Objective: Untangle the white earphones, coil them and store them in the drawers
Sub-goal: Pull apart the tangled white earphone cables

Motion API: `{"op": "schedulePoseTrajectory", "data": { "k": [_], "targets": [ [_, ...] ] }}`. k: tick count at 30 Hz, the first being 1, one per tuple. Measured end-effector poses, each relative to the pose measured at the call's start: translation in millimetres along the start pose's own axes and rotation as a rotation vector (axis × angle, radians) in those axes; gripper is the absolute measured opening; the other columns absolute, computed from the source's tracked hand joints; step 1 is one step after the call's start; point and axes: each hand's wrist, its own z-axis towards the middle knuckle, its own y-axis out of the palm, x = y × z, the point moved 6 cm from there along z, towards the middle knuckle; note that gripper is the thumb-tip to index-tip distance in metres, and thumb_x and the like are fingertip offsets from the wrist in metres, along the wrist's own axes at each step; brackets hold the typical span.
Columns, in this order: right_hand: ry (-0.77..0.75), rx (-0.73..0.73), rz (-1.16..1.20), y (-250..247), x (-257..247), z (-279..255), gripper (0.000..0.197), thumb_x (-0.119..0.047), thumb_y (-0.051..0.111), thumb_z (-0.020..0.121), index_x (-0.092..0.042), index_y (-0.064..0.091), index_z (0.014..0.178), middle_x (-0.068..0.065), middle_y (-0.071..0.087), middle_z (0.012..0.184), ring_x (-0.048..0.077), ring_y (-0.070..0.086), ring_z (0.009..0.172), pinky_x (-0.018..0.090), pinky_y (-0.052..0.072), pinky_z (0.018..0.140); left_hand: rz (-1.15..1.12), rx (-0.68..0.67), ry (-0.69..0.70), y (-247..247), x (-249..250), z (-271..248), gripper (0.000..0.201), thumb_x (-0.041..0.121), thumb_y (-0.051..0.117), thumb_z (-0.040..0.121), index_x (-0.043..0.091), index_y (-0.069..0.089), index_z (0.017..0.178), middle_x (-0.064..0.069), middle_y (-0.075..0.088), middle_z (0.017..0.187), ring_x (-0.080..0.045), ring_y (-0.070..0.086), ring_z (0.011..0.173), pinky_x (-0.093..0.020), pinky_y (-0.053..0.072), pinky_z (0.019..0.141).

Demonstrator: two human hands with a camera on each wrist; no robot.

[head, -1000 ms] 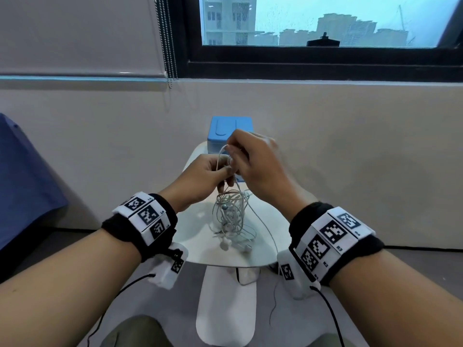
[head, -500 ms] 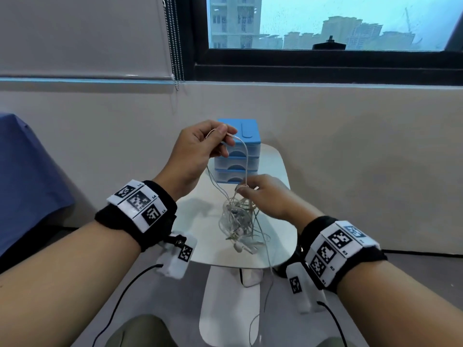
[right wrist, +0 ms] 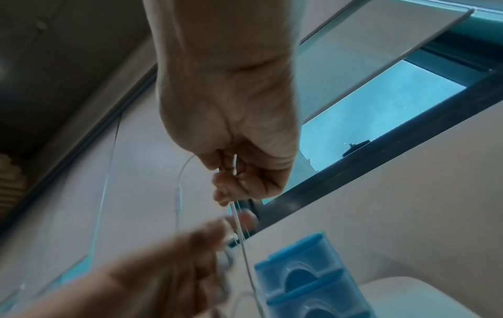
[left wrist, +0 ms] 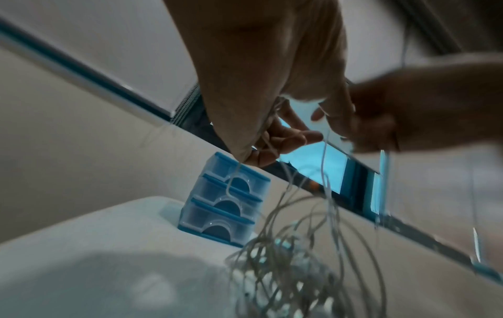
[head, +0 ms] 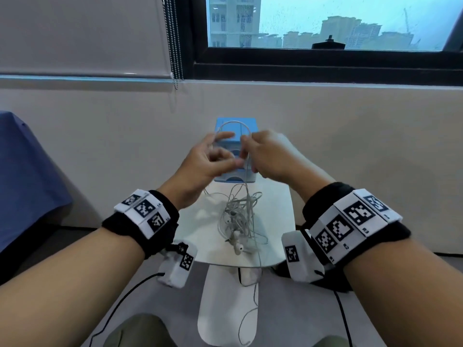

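Grey floor fills the bottom of the head view, and over it stands the small rounded white table [head: 280,221], seen between two forearms with marker-covered black wristbands.

On the table's near middle, at the frame's centre, lies the tangled bundle of thin white wired earphones [head: 240,219], earbuds at its near edge; one strand spills off the front edge and dangles toward the floor. From the bundle a strand climbs to the hands, held above the table in front of the drawers. The right hand [head: 270,156] has its fingers curled, pinching the cord that drops straight to the tangle. The left hand [head: 205,164] is blurred; a loop of cord arches from its fingertips over to the right hand, and the left-wrist view shows a strand running out from under its thumb, so it seems to hold the cord loosely with fingers partly spread.

That cord should be very light, limp and springy, prone to snagging; it is best taken near a free end or earbud and drawn out gently, since hard pulling would likely tighten knots.

Behind the hands, at the table's far edge, stands the small blue-framed, translucent three-drawer plastic box [left wrist: 226,204], all drawers closed. The hands and raised loop sit directly before it. Beyond: beige wall, a dark-framed window at upper right, blue fabric at left.
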Motion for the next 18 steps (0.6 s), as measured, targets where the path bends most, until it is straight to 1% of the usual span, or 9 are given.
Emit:
{"op": "schedulePoseTrajectory", "data": {
  "k": [3, 5, 8, 9, 11, 13, 15, 17, 18],
  "targets": [
    [-0.046, 0.158, 0.294, -20.6, -24.8, 1.5, 0.04, -0.028, 0.039, 0.108, -0.006, 0.066, 0.087, 0.013, 0.065, 0.063, 0.021, 0.059, 0.045, 0.029, 0.049, 0.048, 0.207, -0.16, -0.078, 20.7, -21.3, -8.7, 0.016, 0.014, 0.076, 0.09, 0.003, 0.074, 0.103, -0.007, 0.067, 0.079, -0.011, 0.055, 0.07, -0.024, 0.045, 0.071],
    [-0.157, 0.317, 0.362, -39.7, -40.2, -0.6, 0.036, -0.024, 0.039, 0.107, -0.006, 0.064, 0.089, 0.015, 0.068, 0.067, 0.021, 0.064, 0.049, 0.032, 0.049, 0.046, 0.283, -0.213, -0.13, 27.6, -33.5, -13.0, 0.014, 0.019, 0.075, 0.093, 0.006, 0.077, 0.089, -0.016, 0.07, 0.083, -0.011, 0.058, 0.07, -0.024, 0.046, 0.072],
    [-0.492, 0.67, 0.229, -74.6, -59.1, -16.5, 0.03, -0.019, 0.041, 0.107, -0.007, 0.068, 0.099, 0.004, 0.071, 0.088, 0.014, 0.068, 0.079, 0.035, 0.056, 0.07, 0.391, -0.302, -0.186, 31.7, -47.3, -17.5, 0.018, 0.022, 0.074, 0.094, 0.007, 0.076, 0.085, -0.017, 0.073, 0.09, -0.012, 0.062, 0.075, -0.026, 0.049, 0.076],
    [-0.575, 0.739, 0.189, -80.6, -62.2, -22.0, 0.028, -0.017, 0.043, 0.107, -0.007, 0.069, 0.106, 0.001, 0.072, 0.098, 0.012, 0.066, 0.09, 0.031, 0.054, 0.078, 0.424, -0.313, -0.197, 31.0, -50.7, -18.2, 0.018, 0.023, 0.074, 0.095, 0.007, 0.076, 0.087, -0.015, 0.074, 0.09, -0.013, 0.064, 0.076, -0.028, 0.051, 0.077],
    [-0.627, 0.774, 0.075, -81.8, -61.9, -25.0, 0.029, -0.019, 0.042, 0.107, -0.011, 0.068, 0.117, 0.0, 0.07, 0.118, 0.014, 0.063, 0.11, 0.03, 0.049, 0.089, 0.458, -0.281, -0.197, 27.5, -51.9, -16.8, 0.017, 0.026, 0.071, 0.097, 0.012, 0.079, 0.093, -0.006, 0.076, 0.085, -0.012, 0.065, 0.077, -0.028, 0.051, 0.079],
    [-0.547, 0.658, -0.088, -69.9, -50.7, -16.7, 0.029, -0.025, 0.041, 0.107, -0.019, 0.066, 0.118, -0.001, 0.065, 0.126, 0.018, 0.058, 0.12, 0.035, 0.042, 0.093, 0.45, -0.204, -0.155, 22.9, -46.1, -12.4, 0.016, 0.025, 0.068, 0.099, 0.015, 0.079, 0.093, 0.002, 0.076, 0.082, -0.008, 0.065, 0.076, -0.025, 0.05, 0.075],
    [-0.357, 0.331, -0.204, -40.7, -26.4, -5.2, 0.027, -0.025, 0.043, 0.105, -0.023, 0.066, 0.119, 0.0, 0.064, 0.126, 0.022, 0.057, 0.12, 0.034, 0.036, 0.095, 0.43, -0.124, -0.065, 19.0, -34.4, -7.1, 0.017, 0.018, 0.064, 0.101, 0.011, 0.077, 0.091, 0.007, 0.074, 0.079, -0.002, 0.064, 0.071, -0.02, 0.048, 0.072],
    [-0.197, 0.01, -0.281, -4.4, 0.7, -5.7, 0.026, -0.028, 0.046, 0.105, -0.025, 0.066, 0.121, 0.003, 0.067, 0.125, 0.028, 0.06, 0.116, 0.04, 0.044, 0.1, 0.463, -0.087, 0.052, 17.8, -19.1, -4.5, 0.016, 0.012, 0.064, 0.1, 0.01, 0.075, 0.089, 0.008, 0.071, 0.074, -0.001, 0.063, 0.066, -0.018, 0.046, 0.067],
    [-0.154, -0.081, -0.303, 9.5, 11.7, -8.1, 0.023, -0.032, 0.047, 0.105, -0.025, 0.066, 0.116, 0.004, 0.067, 0.119, 0.029, 0.06, 0.112, 0.045, 0.047, 0.099, 0.47, -0.073, 0.105, 17.9, -11.8, -4.0, 0.015, 0.01, 0.065, 0.1, 0.012, 0.074, 0.088, 0.007, 0.072, 0.075, -0.002, 0.065, 0.068, -0.017, 0.047, 0.067]
  ]
}}
